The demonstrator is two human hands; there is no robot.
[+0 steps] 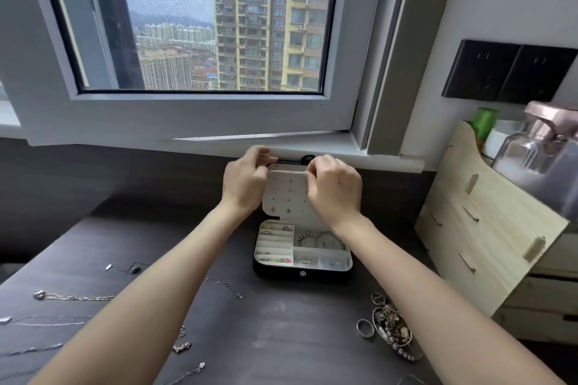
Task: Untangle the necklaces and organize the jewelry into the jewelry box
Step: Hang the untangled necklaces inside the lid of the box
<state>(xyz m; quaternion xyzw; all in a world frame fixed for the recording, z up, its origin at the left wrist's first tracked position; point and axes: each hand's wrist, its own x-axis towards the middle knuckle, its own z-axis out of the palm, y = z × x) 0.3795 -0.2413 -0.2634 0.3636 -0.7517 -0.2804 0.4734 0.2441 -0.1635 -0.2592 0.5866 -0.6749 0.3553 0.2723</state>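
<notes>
Half done at most, judging from the head view. Already filed in the open box (301, 259), at mid worktop (281, 337) below the window (200, 109): rings (269, 232) in the left slots, a beaded bracelet (308, 239) and a bangle (330, 239) at right, a few studs (281, 210) low on the raised lid (286, 194). Left hand (247, 181) and right hand (334, 187) both up at the lid's top edge, fingers curled narrow in a pinch; held thing, if any, too fine to tell. Left to do: several chains (75, 297) laid out apart on the left, a knotted pile (391, 328) and a loose ring (365, 328) on the right, near the box but outside it.
</notes>
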